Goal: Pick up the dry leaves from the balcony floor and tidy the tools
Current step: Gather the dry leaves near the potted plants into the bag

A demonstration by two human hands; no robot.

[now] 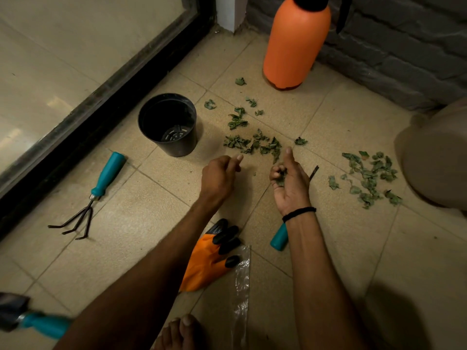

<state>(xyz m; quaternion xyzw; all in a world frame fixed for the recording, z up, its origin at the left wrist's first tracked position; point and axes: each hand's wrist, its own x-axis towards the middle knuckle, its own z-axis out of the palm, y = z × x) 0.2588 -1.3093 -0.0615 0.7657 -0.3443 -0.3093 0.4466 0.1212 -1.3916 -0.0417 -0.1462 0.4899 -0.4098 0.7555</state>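
Note:
Dry green leaves [252, 144] lie scattered on the tiled floor just beyond both hands, and a second patch of leaves [369, 178] lies to the right. My right hand [290, 180] is palm up, thumb out, its fingers curled round a small clump of leaves. My left hand [219, 173] hovers knuckles up beside it with curled fingers; nothing shows in it. A black plastic pot [168, 125] stands upright to the left of the leaves. A teal-handled hand rake [106, 178] lies at the left and a teal-handled trowel [30, 322] at the bottom left. A third teal-handled tool [279, 238] lies partly hidden under my right wrist.
An orange spray bottle [295, 44] stands by the grey brick wall [404, 59]. An orange and black glove [209, 258] and a clear plastic wrapper [242, 279] lie between my forearms. A large beige pot [439, 157] stands at the right; a black-framed glass door [101, 97] runs along the left.

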